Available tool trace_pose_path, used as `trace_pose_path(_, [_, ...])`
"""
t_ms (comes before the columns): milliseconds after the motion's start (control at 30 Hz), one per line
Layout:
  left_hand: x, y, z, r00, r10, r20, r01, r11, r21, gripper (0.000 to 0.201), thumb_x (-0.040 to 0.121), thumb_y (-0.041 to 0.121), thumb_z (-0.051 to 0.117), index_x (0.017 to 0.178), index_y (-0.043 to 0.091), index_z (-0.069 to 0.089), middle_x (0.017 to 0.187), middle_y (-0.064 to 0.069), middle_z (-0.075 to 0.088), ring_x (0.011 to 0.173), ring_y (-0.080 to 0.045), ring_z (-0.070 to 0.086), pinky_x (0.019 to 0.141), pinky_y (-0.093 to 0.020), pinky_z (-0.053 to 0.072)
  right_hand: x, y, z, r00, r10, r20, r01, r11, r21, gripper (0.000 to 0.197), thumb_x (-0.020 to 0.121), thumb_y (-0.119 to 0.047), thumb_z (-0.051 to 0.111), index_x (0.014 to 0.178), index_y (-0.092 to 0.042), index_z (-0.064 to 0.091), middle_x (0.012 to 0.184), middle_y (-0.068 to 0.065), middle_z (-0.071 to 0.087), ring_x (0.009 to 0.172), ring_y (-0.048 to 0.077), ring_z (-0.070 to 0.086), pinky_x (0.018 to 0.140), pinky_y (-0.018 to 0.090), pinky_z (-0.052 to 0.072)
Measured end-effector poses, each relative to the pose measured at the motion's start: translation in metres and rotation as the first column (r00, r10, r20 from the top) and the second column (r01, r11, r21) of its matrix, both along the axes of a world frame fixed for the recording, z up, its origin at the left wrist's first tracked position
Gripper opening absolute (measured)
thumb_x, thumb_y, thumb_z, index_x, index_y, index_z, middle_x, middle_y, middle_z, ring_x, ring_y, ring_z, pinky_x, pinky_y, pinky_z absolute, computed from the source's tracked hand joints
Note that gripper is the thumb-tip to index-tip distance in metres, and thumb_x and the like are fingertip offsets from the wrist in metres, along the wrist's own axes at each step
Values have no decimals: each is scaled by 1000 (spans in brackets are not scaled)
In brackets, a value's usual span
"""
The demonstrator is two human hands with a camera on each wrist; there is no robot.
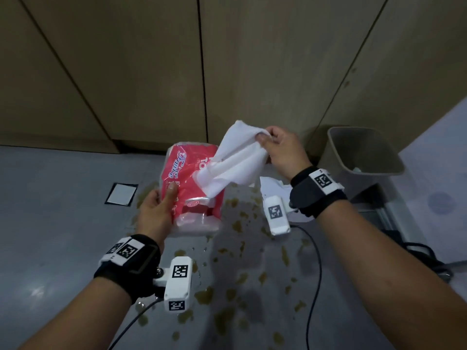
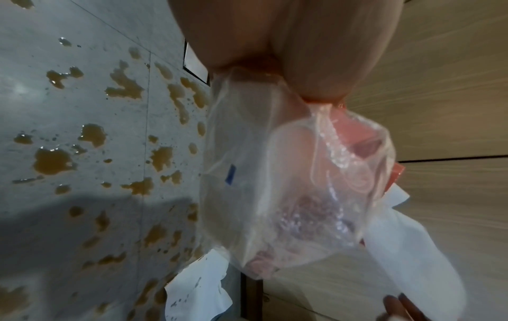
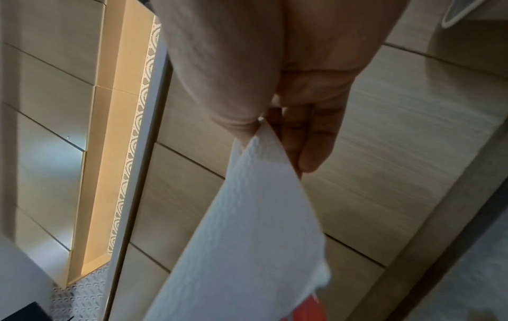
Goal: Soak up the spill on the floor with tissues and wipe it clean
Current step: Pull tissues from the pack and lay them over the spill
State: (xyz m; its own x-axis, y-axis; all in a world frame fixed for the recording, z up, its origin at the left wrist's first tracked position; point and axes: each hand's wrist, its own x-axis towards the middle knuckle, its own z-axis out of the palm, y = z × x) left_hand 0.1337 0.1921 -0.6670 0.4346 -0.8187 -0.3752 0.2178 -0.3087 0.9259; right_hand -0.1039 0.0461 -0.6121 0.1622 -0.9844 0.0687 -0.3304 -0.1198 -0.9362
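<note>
My left hand (image 1: 161, 203) grips a red and clear plastic tissue pack (image 1: 187, 178) in the air above the floor; its clear end (image 2: 288, 184) fills the left wrist view. My right hand (image 1: 275, 150) pinches the top of a white tissue (image 1: 235, 160) that stretches up and to the right out of the pack's opening, also seen as the white tissue (image 3: 247, 228) in the right wrist view. Brown spill puddles (image 1: 237, 248) are scattered over the grey floor (image 1: 63, 223) below both hands. A used white tissue (image 1: 273, 185) lies on the floor among the puddles (image 2: 52, 160).
A beige waste bin (image 1: 364, 152) stands at the right against the wooden wall panels (image 1: 151, 72). A square floor plate (image 1: 121, 194) lies left of the spill. Black cables (image 1: 316, 261) run across the floor at the right.
</note>
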Motion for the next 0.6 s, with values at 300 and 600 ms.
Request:
trace_pose_path(300, [49,1,9,975,212,-64,-204,972,121,57,74,73,68,100,23,67,100,-8,76,92,-33,72,91,-57,55,-21,-51,31,942,-308,-136,294,949,-112,23,99,-30,51,86,-15,63,86,6,68,77,22,63,73,37,51])
trace_pose_path(600, [47,20,19,981,98,-165,-109,992,-59,59,86,56,60,131,17,61,116,-9,73,93,-25,74,70,-43,63,-35,-74,-122,893,-298,-338,327,945,31,22,103,-24,48,97,-5,58,109,23,64,99,36,59,71,29,30])
